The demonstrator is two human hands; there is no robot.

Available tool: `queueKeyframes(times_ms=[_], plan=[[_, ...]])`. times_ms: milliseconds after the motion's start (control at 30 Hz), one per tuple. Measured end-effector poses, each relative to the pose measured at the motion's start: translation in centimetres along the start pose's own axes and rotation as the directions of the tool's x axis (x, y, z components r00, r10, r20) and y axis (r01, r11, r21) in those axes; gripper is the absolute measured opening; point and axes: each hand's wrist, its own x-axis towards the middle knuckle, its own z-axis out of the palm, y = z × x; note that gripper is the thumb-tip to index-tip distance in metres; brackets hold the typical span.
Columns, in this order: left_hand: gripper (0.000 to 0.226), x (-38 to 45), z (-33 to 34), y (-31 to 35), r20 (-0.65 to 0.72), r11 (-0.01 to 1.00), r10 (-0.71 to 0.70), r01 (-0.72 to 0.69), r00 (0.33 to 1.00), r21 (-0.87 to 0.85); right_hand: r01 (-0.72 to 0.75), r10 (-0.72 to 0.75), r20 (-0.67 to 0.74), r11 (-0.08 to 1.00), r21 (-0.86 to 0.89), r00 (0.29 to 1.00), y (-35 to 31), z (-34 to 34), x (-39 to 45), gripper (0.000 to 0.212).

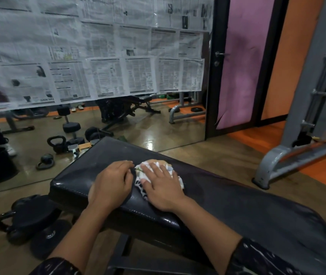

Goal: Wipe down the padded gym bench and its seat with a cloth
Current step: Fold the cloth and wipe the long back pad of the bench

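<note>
A kettlebell [22,217] sat on the floor at the far left, below the bench's end. The left hand [111,185] lay flat and open on the black padded bench [237,205], palm down, holding nothing, its fingertips just beside the cloth. The patterned cloth [175,174] was bunched on the pad, directly under the right hand [162,187], which pressed down on it with fingers spread; cloth showed beyond the fingertips and on either side. A grey machine frame [277,161] stood further right.
</note>
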Motion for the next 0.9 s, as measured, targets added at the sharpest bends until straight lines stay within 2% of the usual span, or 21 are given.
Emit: queueKeyframes(times_ms=[100,167,300,400,467,533,600,667,800,900], plan=[[0.032,-0.2,0.0,0.2,0.002,1.0,-0.001,0.001,1.0,0.003,0.16,-0.16,0.008,0.987,0.012,0.987,0.6,-0.3,-3.6,0.052],[0.029,-0.1,0.0,0.1,0.004,1.0,-0.004,0.004,1.0,0.007,0.19,-0.191,0.032,0.982,0.016,0.981,2.6,-1.0,-4.9,0.051],[0.037,-0.1,0.1,-0.1,0.006,1.0,-0.011,0.011,1.0,0.006,-0.012,0.012,0.005,1.0,-0.007,1.0,6.0,-1.4,-1.8,0.049],[0.036,-0.2,-0.1,-0.2,0.008,1.0,-0.022,0.022,1.0,0.008,-0.116,0.116,0.02,0.993,-0.016,0.993,4.1,-0.6,1.9,0.051],[0.033,-0.1,-0.2,-0.3,0.008,1.0,-0.025,0.025,1.0,0.013,-0.057,0.057,0.035,0.998,-0.015,0.998,2.0,-0.2,2.0,0.052],[0.03,-0.1,-0.3,-0.3,0.001,1.0,-0.03,0.03,1.0,0.008,0.069,-0.069,0.03,0.998,-0.01,0.997,0.9,-0.2,-0.2,0.051],[0.027,-0.2,-0.4,-0.2,0.002,0.999,-0.038,0.038,0.999,0.0,0.173,-0.174,0.042,0.985,0.021,0.984,1.6,-0.4,-2.9,0.05],[0.027,-0.2,-0.4,0.0,0.007,0.999,-0.038,0.038,0.999,-0.003,0.196,-0.198,0.075,0.98,0.036,0.977,3.5,-1.0,-3.8,0.049],[0.028,0.1,-0.5,-0.1,0.02,0.999,-0.037,0.036,0.999,0.011,0.01,-0.01,0.058,1.0,0.003,0.998,6.1,-1.7,-0.1,0.049],[0.029,0.1,-0.5,-0.1,0.026,0.998,-0.049,0.048,0.998,0.03,-0.11,0.11,0.084,0.994,-0.012,0.99,4.2,-1.1,2.9,0.052]])
